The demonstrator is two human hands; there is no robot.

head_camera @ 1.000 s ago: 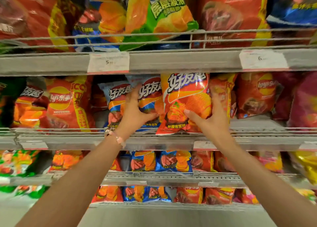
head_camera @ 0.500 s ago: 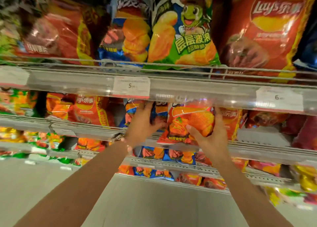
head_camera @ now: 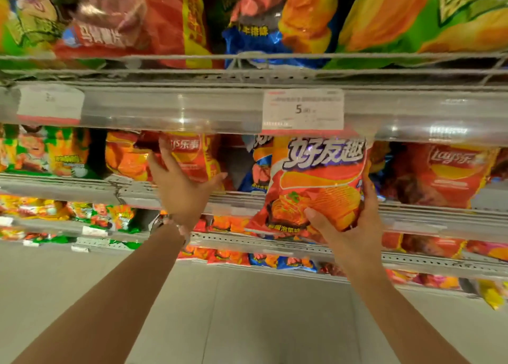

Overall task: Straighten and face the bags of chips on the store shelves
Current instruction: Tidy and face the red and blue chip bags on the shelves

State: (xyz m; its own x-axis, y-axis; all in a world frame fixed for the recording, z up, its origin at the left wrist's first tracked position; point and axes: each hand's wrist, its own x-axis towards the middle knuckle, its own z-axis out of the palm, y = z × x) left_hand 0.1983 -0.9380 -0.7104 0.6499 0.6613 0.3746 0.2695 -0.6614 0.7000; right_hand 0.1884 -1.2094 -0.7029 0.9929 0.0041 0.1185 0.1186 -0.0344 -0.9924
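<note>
My right hand (head_camera: 349, 223) grips the lower right corner of an orange chip bag (head_camera: 316, 182) with purple-outlined white lettering, held upright and facing me in front of the middle shelf (head_camera: 428, 220). My left hand (head_camera: 182, 187) reaches to a red Lay's bag (head_camera: 195, 157) on that shelf, fingers spread around its lower part, thumb out to the right. Whether the left fingers grip the bag or only touch it is unclear. A blue bag (head_camera: 259, 168) stands behind, between the two.
Above, a shelf edge (head_camera: 170, 110) with a price tag (head_camera: 302, 109) overhangs the bags. Large red, blue and green bags fill the top shelf. Another red Lay's bag (head_camera: 442, 174) stands at right, green-orange bags (head_camera: 55, 152) at left. Lower shelves hold small bags. Pale floor below.
My right hand has pulled the orange bag out and down from the shelf. My left hand has left the blue bags and moved left to the red Lay's bag. The view shifted left.
</note>
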